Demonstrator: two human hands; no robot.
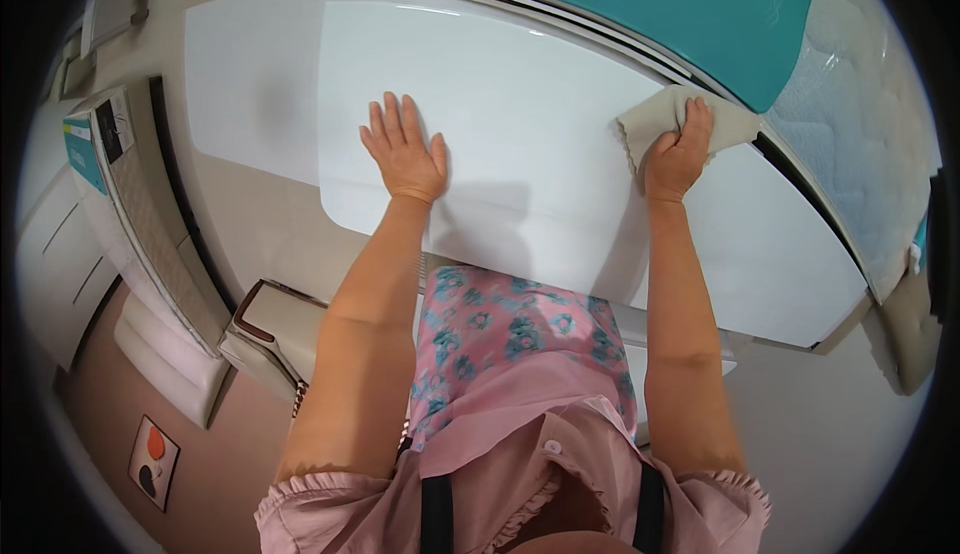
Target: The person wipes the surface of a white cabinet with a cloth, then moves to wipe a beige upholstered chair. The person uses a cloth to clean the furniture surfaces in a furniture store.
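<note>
A glossy white tabletop with rounded corners spreads before me. On its left part my left hand rests palm down, fingers apart, holding nothing. Near the far edge on the right, my right hand grips a beige cloth with a scalloped edge. The cloth lies partly spread on the white surface and reaches to the table's rim, beside a plastic-covered mattress. Part of the cloth is hidden under my right hand.
Beyond the tabletop lies a mattress in clear plastic with a teal panel. A beige bag or upholstered item stands at the near left. Farther left are another mattress and a framed picture.
</note>
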